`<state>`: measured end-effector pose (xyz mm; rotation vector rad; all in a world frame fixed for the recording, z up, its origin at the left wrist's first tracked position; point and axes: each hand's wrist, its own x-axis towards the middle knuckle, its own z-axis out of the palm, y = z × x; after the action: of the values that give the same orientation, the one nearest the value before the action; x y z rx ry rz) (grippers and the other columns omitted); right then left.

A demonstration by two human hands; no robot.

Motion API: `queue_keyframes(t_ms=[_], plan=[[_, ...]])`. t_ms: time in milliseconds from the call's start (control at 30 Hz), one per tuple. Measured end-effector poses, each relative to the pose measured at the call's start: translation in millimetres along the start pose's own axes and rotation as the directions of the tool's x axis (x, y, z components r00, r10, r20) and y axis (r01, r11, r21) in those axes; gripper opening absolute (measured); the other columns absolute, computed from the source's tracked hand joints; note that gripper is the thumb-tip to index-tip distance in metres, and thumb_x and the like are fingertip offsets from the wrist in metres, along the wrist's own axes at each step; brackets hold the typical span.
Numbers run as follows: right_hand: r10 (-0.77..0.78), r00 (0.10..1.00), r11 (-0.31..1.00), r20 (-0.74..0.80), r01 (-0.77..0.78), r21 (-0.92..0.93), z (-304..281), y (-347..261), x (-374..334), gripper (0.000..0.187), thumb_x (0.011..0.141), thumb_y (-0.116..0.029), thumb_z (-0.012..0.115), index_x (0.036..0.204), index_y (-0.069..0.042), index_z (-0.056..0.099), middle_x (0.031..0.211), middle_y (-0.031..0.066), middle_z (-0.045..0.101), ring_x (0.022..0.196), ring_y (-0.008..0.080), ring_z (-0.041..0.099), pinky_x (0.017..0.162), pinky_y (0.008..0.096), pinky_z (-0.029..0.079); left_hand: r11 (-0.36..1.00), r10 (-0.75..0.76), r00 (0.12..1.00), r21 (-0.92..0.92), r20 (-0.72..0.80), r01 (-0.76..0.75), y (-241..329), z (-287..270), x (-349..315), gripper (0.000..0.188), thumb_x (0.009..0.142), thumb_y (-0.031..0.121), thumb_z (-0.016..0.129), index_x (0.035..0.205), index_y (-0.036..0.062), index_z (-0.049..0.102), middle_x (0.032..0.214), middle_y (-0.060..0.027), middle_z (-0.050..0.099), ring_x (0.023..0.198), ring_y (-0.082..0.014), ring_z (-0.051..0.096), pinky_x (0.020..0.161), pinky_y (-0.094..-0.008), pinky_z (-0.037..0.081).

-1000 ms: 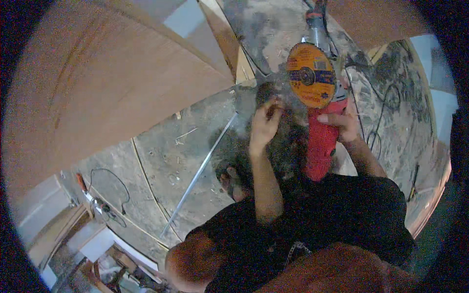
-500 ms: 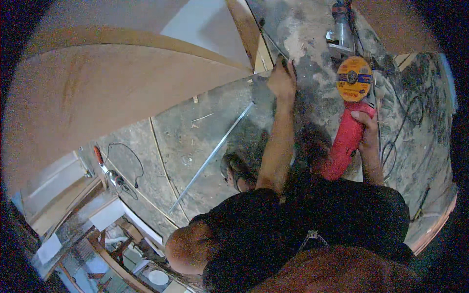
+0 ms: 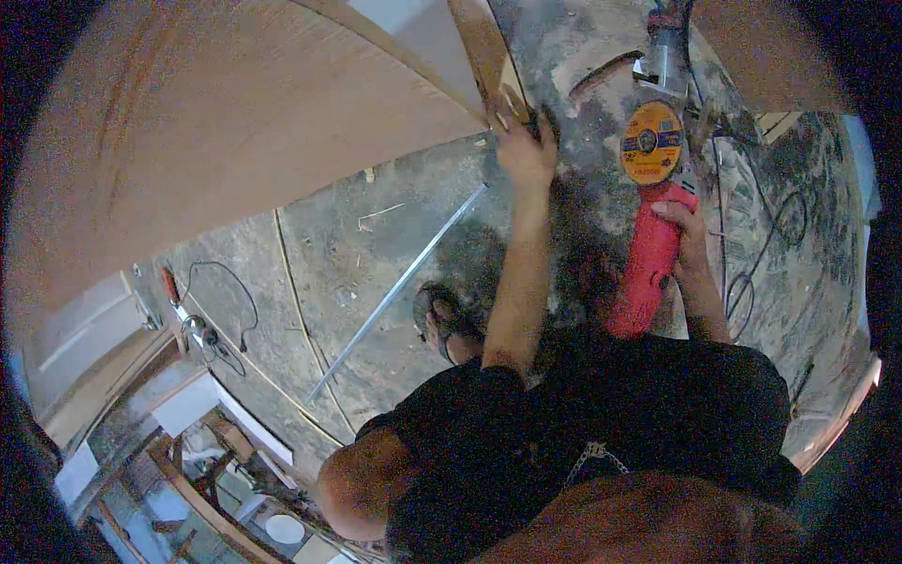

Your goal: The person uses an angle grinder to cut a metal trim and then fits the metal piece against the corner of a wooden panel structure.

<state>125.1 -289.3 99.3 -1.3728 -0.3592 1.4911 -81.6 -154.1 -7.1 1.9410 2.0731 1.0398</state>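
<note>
My right hand (image 3: 689, 228) is wrapped round the red body of an angle grinder (image 3: 646, 258), just below its head. The grinder points away from me, its yellow disc (image 3: 652, 141) facing up. My left hand (image 3: 526, 150) reaches out with the fingers spread, close to the corner of a large brown wooden panel (image 3: 301, 122) and a wood strip (image 3: 479, 47). Whether its fingertips touch the wood, I cannot tell. A dark, blurred curved strip (image 3: 606, 73) shows to the right of this hand.
Across the stained concrete floor (image 3: 376, 249) lies a thin metal bar (image 3: 399, 291). A corded tool with a red handle (image 3: 174, 287) lies at the left. Another power tool (image 3: 665, 56) stands beyond the grinder, and a black cable (image 3: 775, 235) loops at the right. My sandalled foot (image 3: 442, 324) is near the bar.
My left hand has let go of a thin dark strip and spread its fingers, shifting slightly left. That strip now appears farther right. The grinder has moved a little left, still in my right hand.
</note>
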Motion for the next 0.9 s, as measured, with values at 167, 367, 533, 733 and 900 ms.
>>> queue_keyframes(t_ms=[167, 367, 533, 733, 900], plan=[[-0.019, 0.998, 1.000, -0.061, 0.019, -0.003, 0.1, -0.1, -5.0, 0.032, 0.067, -0.009, 0.075, 0.097, -0.004, 0.063, 0.083, 0.0066, 0.067, 0.071, 0.0202, 0.066, 0.067, 0.0331, 0.055, 0.997, -0.033, 0.974, -0.067, 0.222, 0.048, -7.1, -3.0, 2.2, 0.081, 0.083, 0.037, 0.066, 0.145, -0.0002, 0.029, 0.131, -0.0324, 0.049, 0.092, -0.0455, 0.063, 0.077, -0.0503, 0.053], [0.023, 1.000, 1.000, -0.019, -0.023, -0.004, 2.2, 1.0, -3.5, 0.030, 0.068, -0.010, 0.074, 0.095, -0.004, 0.063, 0.080, 0.0061, 0.066, 0.067, 0.0203, 0.065, 0.066, 0.0338, 0.055, 0.994, -0.050, 0.956, -0.080, 0.289, 0.076, -31.0, 7.5, 16.1, 0.082, 0.082, 0.040, 0.067, 0.144, 0.0008, 0.031, 0.119, -0.0295, 0.059, 0.094, -0.0445, 0.063, 0.077, -0.0513, 0.053], [0.015, 1.000, 1.000, -0.013, -0.015, -0.004, 6.0, -3.4, -6.2, 0.030, 0.068, -0.012, 0.074, 0.095, -0.004, 0.063, 0.079, 0.0065, 0.066, 0.067, 0.0210, 0.065, 0.065, 0.0343, 0.055, 0.988, -0.084, 0.926, -0.091, 0.368, 0.126, -36.5, 8.3, 18.9, 0.084, 0.081, 0.040, 0.067, 0.144, -0.0018, 0.029, 0.119, -0.0309, 0.058, 0.097, -0.0453, 0.062, 0.080, -0.0515, 0.052], [0.008, 0.996, 1.000, -0.086, -0.008, 0.002, 7.7, -2.1, -9.0, 0.030, 0.069, -0.013, 0.075, 0.095, -0.004, 0.063, 0.078, 0.0075, 0.066, 0.066, 0.0219, 0.066, 0.066, 0.0350, 0.056, 0.981, -0.083, 0.870, -0.113, 0.485, 0.157, -25.3, -5.7, 15.3, 0.089, 0.082, 0.040, 0.067, 0.143, -0.0080, 0.025, 0.120, -0.0330, 0.056, 0.102, -0.0474, 0.060, 0.087, -0.0506, 0.049], [0.031, 0.999, 0.999, -0.042, -0.031, -0.015, 8.3, 0.5, -7.9, 0.036, 0.071, -0.008, 0.072, 0.103, 0.000, 0.059, 0.083, 0.0101, 0.066, 0.067, 0.0227, 0.067, 0.063, 0.0354, 0.057, 0.970, -0.092, 0.862, -0.149, 0.499, 0.190, -31.0, -15.9, 2.7, 0.084, 0.082, 0.036, 0.068, 0.145, -0.0024, 0.026, 0.126, -0.0311, 0.053, 0.103, -0.0478, 0.058, 0.089, -0.0505, 0.047]])
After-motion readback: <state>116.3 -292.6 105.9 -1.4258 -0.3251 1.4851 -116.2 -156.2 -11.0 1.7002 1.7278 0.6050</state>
